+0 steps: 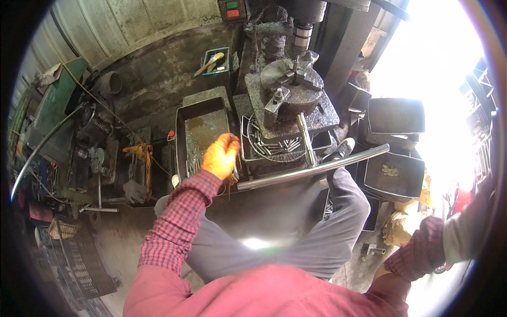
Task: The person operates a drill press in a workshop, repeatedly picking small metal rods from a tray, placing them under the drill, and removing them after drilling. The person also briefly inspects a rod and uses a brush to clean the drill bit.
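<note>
My left hand (221, 157), in an orange glove, is over the right side of a metal tray (182, 127) with wet, murky contents. Its fingers are curled together; a dark spot shows at the tips, but what they hold, if anything, is too small to name. My right hand (467, 232), in a pale grey glove, reaches toward the right rim, where its fingers are lost in dark blur. In front of me a round chuck (293, 87) is fixed on the drill press table (323, 120), under the drill spindle (302, 38). A long steel bar (317, 170) crosses at the chuck handle's near end.
Several short metal pins (274, 147) lie in a wire basket below the chuck. A brush (211, 62) rests on a small tray behind. Dark bins (396, 115) stand at right, a machine with a green cover (58, 113) at left. A switch box (232, 9) hangs above.
</note>
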Available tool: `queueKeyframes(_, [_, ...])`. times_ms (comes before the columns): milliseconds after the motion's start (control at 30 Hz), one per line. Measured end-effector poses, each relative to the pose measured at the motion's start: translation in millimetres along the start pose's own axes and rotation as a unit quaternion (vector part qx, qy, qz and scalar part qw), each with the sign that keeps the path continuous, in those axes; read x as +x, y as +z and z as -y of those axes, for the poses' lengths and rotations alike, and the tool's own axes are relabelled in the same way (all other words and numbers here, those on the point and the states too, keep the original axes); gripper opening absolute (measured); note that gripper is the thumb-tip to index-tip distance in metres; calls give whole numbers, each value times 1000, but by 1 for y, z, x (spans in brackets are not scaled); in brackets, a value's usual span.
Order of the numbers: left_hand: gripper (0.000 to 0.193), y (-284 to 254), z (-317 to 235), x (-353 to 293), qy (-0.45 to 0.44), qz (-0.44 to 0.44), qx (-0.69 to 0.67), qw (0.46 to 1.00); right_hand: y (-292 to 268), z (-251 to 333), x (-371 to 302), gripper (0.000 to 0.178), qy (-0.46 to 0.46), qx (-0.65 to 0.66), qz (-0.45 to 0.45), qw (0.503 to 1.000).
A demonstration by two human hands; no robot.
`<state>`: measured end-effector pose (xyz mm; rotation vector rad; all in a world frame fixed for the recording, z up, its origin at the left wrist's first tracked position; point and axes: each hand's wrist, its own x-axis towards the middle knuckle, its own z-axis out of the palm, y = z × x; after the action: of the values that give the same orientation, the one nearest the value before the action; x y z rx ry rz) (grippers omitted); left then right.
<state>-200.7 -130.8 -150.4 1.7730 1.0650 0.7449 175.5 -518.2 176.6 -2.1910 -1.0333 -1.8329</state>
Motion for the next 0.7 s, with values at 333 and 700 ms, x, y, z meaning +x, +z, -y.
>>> queueKeyframes(333, [20,86,5,-53,20,24,44,999,117,191,-106,67,564,771,237,178])
queueKeyframes(700, [19,122,59,-33,-153,-5,-144,978,100,226,-75,63,493,858,134,-40])
